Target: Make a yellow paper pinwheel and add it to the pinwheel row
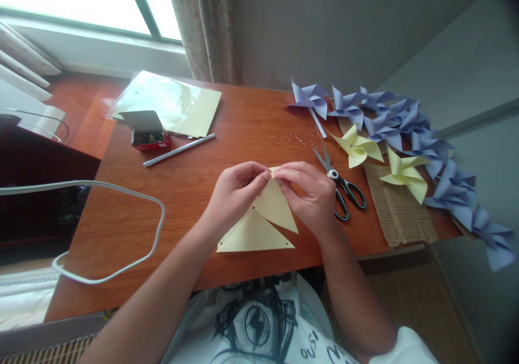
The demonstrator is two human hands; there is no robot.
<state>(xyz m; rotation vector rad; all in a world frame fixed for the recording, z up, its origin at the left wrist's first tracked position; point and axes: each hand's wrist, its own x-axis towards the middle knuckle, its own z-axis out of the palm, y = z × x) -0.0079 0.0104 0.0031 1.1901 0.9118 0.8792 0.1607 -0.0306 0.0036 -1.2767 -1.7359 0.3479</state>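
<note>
A pale yellow cut paper square (259, 229) lies on the wooden table (162, 212) in front of me, with small holes near its corners. My left hand (235, 191) and my right hand (310, 193) both pinch one folded-up flap of it at its upper tip, fingertips meeting just above the sheet. The rest of the paper rests flat on the table below my hands.
Black-handled scissors (340, 185) lie just right of my right hand. Two yellow pinwheels (359, 147) and a row of purple pinwheels (405, 120) sit at right. A pin box (148, 131), a white stick (178, 149), yellow sheets (170, 101) and a white cable (121, 229) lie at left.
</note>
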